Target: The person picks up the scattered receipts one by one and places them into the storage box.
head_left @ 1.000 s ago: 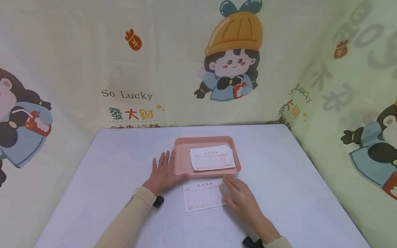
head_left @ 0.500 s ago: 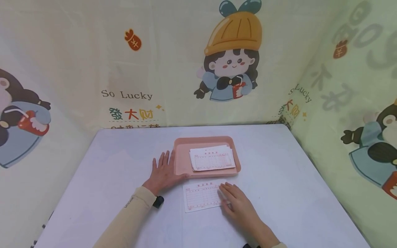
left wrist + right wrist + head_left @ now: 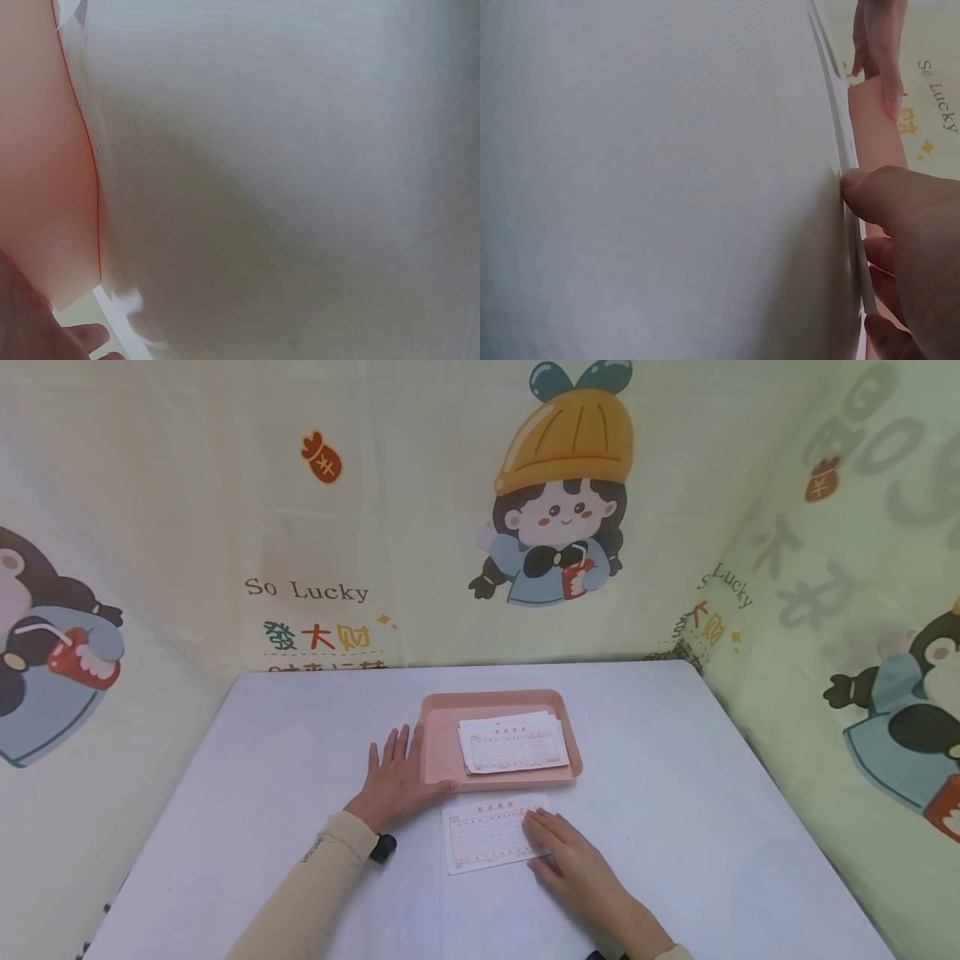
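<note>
A white receipt slip with red print (image 3: 483, 835) lies on the table in front of a pink tray (image 3: 442, 735). My right hand (image 3: 581, 864) rests its extended fingers over the slip's right part, hiding that end. In the right wrist view, the right thumb (image 3: 870, 187) is right at the slip's near edge, with the other fingers on its upper side. My left hand (image 3: 393, 781) lies spread along the tray's left side, its thumb at the tray's front left corner. More printed slips (image 3: 517, 743) sit stacked in the right part of the tray.
The white tabletop (image 3: 315, 718) extends around the tray on every side. Behind and beside it hangs a cream cloth (image 3: 420, 510) with cartoon prints. Dark wrist cameras (image 3: 383, 848) are strapped at the cuffs.
My right hand has slid left and slightly nearer, from the slip's right edge onto its printed face. The slip, tray and left hand stay in place.
</note>
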